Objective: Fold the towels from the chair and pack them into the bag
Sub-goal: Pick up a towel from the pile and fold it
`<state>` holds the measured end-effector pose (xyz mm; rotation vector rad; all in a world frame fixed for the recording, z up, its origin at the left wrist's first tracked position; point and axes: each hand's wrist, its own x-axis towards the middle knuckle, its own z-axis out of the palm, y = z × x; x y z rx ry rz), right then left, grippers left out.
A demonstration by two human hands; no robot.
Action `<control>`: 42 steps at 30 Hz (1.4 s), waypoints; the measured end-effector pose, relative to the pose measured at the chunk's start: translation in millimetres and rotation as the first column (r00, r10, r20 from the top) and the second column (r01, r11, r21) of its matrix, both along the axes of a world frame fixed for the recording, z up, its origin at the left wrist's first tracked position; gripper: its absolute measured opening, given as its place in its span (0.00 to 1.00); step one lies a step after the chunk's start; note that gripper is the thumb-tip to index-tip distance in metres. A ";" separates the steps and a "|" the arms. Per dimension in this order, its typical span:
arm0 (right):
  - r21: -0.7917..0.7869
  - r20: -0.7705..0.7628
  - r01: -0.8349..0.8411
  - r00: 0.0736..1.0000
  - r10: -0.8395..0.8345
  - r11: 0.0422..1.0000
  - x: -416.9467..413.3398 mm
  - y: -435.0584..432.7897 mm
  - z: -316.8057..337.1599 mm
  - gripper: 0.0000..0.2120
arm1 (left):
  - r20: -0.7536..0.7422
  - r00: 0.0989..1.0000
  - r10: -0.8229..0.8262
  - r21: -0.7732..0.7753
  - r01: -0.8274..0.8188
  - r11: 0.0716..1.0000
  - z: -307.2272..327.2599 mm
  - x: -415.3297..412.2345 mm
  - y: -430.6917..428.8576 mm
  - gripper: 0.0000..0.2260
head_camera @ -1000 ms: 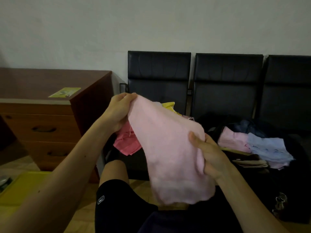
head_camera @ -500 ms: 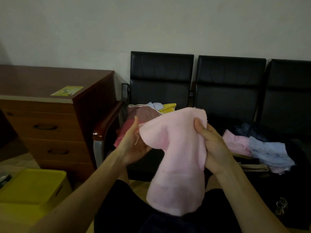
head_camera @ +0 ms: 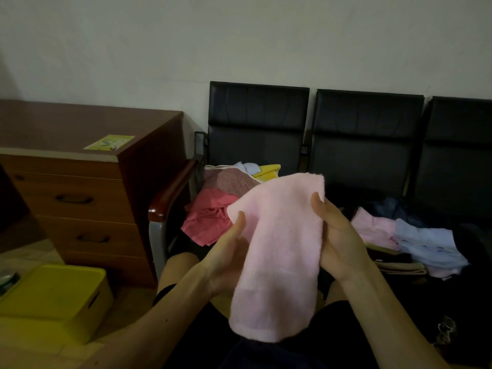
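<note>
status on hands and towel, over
Left hand and right hand both grip pink towel, folded over, held up. More towels on chair. Bag at right, path looks clear.

You are in what looks like an office or waiting room. Three black padded chairs, joined in a row, stand against a bare pale wall, the kind of seating a reception area has. To your left is a reddish wooden counter with handled drawers. A yellow plastic box rests on the tiled floor.
</note>
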<state>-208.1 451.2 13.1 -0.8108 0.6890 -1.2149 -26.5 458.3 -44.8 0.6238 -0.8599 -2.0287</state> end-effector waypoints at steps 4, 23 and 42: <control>-0.045 0.080 -0.020 0.997 0.023 0.999 -4.0 0.2 -2.0 0.25 | 0.156 0.966 0.206 0.050 -0.216 0.975 4.9 5.1 -7.6 0.23; -0.152 -0.632 -0.020 0.771 -0.081 0.988 -26.4 -34.9 -19.2 0.31 | 0.599 0.571 0.562 -0.400 -0.395 0.827 32.6 25.8 -38.8 0.17; -0.290 -0.755 -0.151 0.643 -0.129 0.945 -7.3 -57.6 85.9 0.23 | 0.425 0.650 0.631 -0.582 -0.337 0.740 92.3 73.5 -60.3 0.15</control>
